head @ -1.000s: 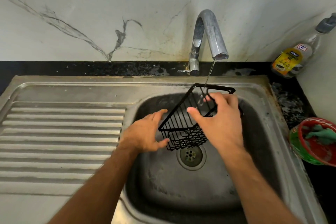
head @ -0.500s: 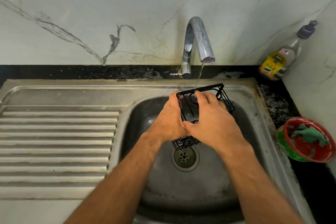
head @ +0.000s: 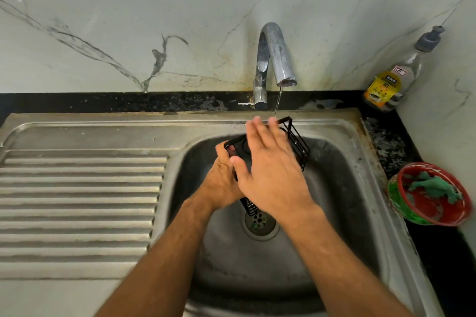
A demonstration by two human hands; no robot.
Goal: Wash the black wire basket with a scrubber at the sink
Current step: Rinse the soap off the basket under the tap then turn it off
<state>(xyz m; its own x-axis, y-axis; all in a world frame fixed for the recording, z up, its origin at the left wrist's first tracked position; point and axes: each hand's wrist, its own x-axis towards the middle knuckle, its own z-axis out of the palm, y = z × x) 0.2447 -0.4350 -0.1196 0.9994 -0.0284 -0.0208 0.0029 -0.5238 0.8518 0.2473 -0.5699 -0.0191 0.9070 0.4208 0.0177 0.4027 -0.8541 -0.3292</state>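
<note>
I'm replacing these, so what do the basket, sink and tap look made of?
Basket: thin metal wire with a black coating, probably painted or powder-coated; open grid shows. Sink: stainless steel, brushed and dull, with pressed drainer ribs and stains. Tap: chromed metal, shiny but spotted.

Since 1 second ago the left hand (head: 219, 185) has closed in from beside the basket (head: 300, 147) and now grips its left edge. The right hand (head: 270, 170) (curled around the rim half a second ago) has opened flat, fingers spread across the basket's top. The basket has tipped from leaning left to lying more level under the tap's (head: 273, 59) thin stream.
</note>
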